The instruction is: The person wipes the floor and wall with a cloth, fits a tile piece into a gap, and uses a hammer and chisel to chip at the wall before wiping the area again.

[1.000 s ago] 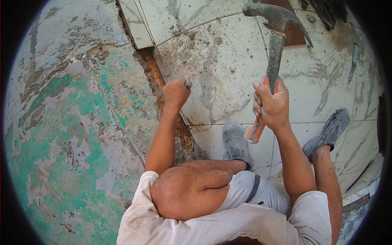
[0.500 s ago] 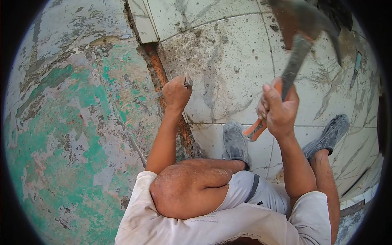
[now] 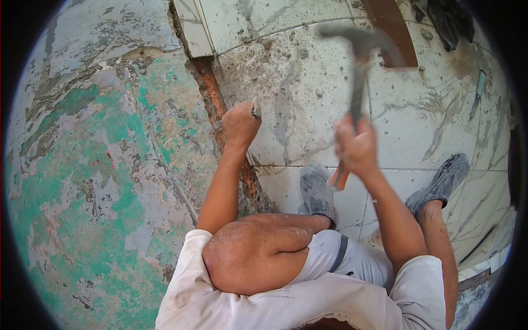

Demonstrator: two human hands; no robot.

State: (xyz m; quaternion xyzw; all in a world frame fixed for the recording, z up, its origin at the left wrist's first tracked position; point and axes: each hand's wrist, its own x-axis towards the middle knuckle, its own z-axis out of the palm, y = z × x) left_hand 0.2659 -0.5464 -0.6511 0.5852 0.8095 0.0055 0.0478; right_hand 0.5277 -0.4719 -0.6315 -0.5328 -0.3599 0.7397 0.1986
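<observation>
A chisel [image 3: 254, 110] is clenched in the left hand [image 3: 240, 124], its tip set at the joint between wall [image 3: 110, 154] and tiled floor [image 3: 308, 110]. A claw hammer [image 3: 357, 71] is gripped by the right hand [image 3: 356, 147], raised above the chisel's head, blurred.
</observation>
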